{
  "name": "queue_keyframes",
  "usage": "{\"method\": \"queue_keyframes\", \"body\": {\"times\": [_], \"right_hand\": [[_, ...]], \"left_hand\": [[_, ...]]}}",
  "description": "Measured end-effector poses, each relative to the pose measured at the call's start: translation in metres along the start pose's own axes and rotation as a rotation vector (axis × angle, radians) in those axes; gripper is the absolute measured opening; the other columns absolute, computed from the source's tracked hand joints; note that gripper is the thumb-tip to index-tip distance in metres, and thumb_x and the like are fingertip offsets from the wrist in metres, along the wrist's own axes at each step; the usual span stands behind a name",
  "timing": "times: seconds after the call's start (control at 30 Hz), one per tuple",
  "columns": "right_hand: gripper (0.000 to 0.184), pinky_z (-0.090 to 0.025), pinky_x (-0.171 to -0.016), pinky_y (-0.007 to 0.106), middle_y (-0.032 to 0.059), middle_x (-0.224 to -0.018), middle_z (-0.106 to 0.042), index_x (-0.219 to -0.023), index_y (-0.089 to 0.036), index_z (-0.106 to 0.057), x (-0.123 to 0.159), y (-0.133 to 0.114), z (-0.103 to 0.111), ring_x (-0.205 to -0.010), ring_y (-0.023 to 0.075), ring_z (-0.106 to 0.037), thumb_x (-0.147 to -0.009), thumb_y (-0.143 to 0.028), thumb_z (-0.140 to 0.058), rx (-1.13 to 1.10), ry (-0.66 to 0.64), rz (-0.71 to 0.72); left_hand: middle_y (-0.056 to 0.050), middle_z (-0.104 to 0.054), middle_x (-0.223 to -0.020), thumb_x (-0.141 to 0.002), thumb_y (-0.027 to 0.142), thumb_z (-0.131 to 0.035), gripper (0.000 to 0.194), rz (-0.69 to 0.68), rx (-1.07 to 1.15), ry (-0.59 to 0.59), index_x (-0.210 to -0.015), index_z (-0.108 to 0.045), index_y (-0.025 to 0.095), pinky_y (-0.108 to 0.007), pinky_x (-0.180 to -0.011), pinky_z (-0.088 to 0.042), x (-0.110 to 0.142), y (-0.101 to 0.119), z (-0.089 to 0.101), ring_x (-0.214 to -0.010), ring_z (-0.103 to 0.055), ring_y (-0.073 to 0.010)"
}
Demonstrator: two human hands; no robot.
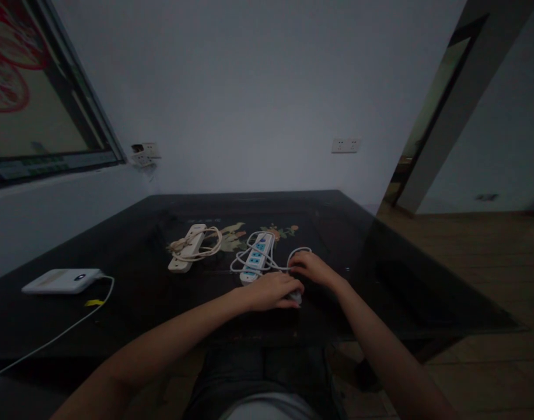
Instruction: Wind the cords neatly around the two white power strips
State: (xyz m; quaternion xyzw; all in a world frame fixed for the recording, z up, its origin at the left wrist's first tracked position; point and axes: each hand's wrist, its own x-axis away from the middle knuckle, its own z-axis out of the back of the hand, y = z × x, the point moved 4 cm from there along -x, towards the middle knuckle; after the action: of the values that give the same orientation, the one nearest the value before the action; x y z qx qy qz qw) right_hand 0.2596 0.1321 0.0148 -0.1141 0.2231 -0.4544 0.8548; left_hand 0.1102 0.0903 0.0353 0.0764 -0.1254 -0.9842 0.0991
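A white power strip with blue sockets [254, 256] lies on the dark table [380, 256], its white cable [275, 265] looped around it. My left hand [273, 290] rests closed by the strip's near end, over a small pale piece, perhaps the plug [295, 298]. My right hand [313, 269] lies just right of it, fingers curled on the cable loop. A second, cream power strip [188, 249] with its cord coiled on top sits further left.
A white power bank [62, 280] with a white cable [65, 332] lies at the table's left. Wall sockets [345, 145] are on the far wall, a window [34, 116] at left, and wooden floor [477, 262] with a doorway at right.
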Motion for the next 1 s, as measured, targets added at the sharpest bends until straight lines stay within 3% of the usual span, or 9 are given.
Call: {"method": "queue_keyframes", "body": {"times": [0.3, 0.4, 0.6, 0.7, 0.8, 0.9, 0.97, 1.0], "right_hand": [[0.012, -0.042, -0.079, 0.028, 0.0043, -0.09, -0.069, -0.09, -0.019, -0.07, 0.002, -0.001, -0.001, -0.088, 0.0167, -0.06, -0.083, -0.017, -0.06, 0.015, 0.024, -0.061], [0.013, -0.042, -0.079, 0.028, 0.0045, -0.091, -0.069, -0.091, -0.019, -0.07, 0.002, 0.0, -0.001, -0.087, 0.0168, -0.061, -0.083, -0.018, -0.06, 0.005, 0.025, -0.066], [0.013, -0.043, -0.08, 0.028, 0.0045, -0.091, -0.069, -0.091, -0.02, -0.07, 0.001, 0.0, -0.001, -0.089, 0.0172, -0.061, -0.083, -0.017, -0.06, 0.01, 0.027, -0.075], [0.013, -0.043, -0.08, 0.028, 0.0046, -0.091, -0.069, -0.09, -0.02, -0.07, 0.001, 0.0, -0.001, -0.088, 0.0175, -0.061, -0.083, -0.018, -0.06, 0.02, 0.03, -0.078], [0.013, -0.043, -0.081, 0.028, 0.005, -0.093, -0.069, -0.091, -0.02, -0.07, 0.002, 0.001, -0.002, -0.09, 0.0178, -0.061, -0.083, -0.018, -0.059, 0.013, 0.023, -0.081], [0.015, -0.043, -0.079, 0.028, 0.0051, -0.093, -0.069, -0.092, -0.02, -0.07, 0.002, 0.003, -0.003, -0.09, 0.0179, -0.061, -0.082, -0.016, -0.06, 0.019, 0.0, -0.095], [0.015, -0.042, -0.079, 0.028, 0.0049, -0.093, -0.069, -0.093, -0.02, -0.07, 0.002, 0.002, -0.003, -0.09, 0.0179, -0.061, -0.082, -0.016, -0.06, 0.028, -0.009, -0.096], [0.015, -0.042, -0.08, 0.028, 0.0048, -0.094, -0.069, -0.093, -0.02, -0.07, 0.002, 0.002, -0.003, -0.091, 0.0178, -0.061, -0.082, -0.017, -0.06, 0.03, -0.013, -0.092]], "left_hand": [[-0.006, -0.057, -0.124, -0.089, 0.029, -0.053, 0.041, 0.111, 0.473, 0.073, -0.129, -0.044, 0.025, -0.031, -0.096, -0.041, 0.009, 0.018, 0.002, -0.112, -0.055, -0.0178], [-0.006, -0.06, -0.12, -0.086, 0.034, -0.058, 0.042, 0.092, 0.453, 0.047, -0.126, -0.049, 0.024, -0.03, -0.093, -0.043, 0.011, 0.02, 0.0, -0.107, -0.057, -0.018], [-0.008, -0.062, -0.111, -0.081, 0.038, -0.064, 0.035, -0.07, 0.288, -0.012, -0.111, -0.06, 0.021, -0.03, -0.095, -0.042, 0.009, 0.015, -0.016, -0.107, -0.055, -0.0201], [-0.01, -0.059, -0.118, -0.082, 0.038, -0.063, 0.038, -0.078, 0.258, 0.006, -0.115, -0.059, 0.02, -0.031, -0.098, -0.04, 0.009, 0.018, -0.019, -0.113, -0.052, -0.0212], [-0.01, -0.055, -0.126, -0.08, 0.04, -0.065, 0.05, -0.078, 0.321, 0.031, -0.125, -0.052, 0.022, -0.031, -0.101, -0.039, 0.008, 0.018, -0.01, -0.118, -0.05, -0.0208], [-0.008, -0.058, -0.123, -0.085, 0.038, -0.058, 0.04, 0.033, 0.354, 0.234, -0.121, -0.053, 0.021, -0.032, -0.102, -0.038, 0.003, -0.011, 0.02, -0.116, -0.051, -0.0185], [-0.009, -0.062, -0.114, -0.092, 0.031, -0.045, 0.027, 0.285, 0.268, 0.463, -0.113, -0.056, 0.017, -0.031, -0.097, -0.04, 0.002, -0.054, 0.045, -0.108, -0.055, -0.017], [-0.01, -0.061, -0.116, -0.093, 0.027, -0.042, 0.027, 0.437, 0.192, 0.513, -0.113, -0.056, 0.016, -0.032, -0.096, -0.04, 0.003, -0.078, 0.054, -0.11, -0.054, -0.0174]]}}
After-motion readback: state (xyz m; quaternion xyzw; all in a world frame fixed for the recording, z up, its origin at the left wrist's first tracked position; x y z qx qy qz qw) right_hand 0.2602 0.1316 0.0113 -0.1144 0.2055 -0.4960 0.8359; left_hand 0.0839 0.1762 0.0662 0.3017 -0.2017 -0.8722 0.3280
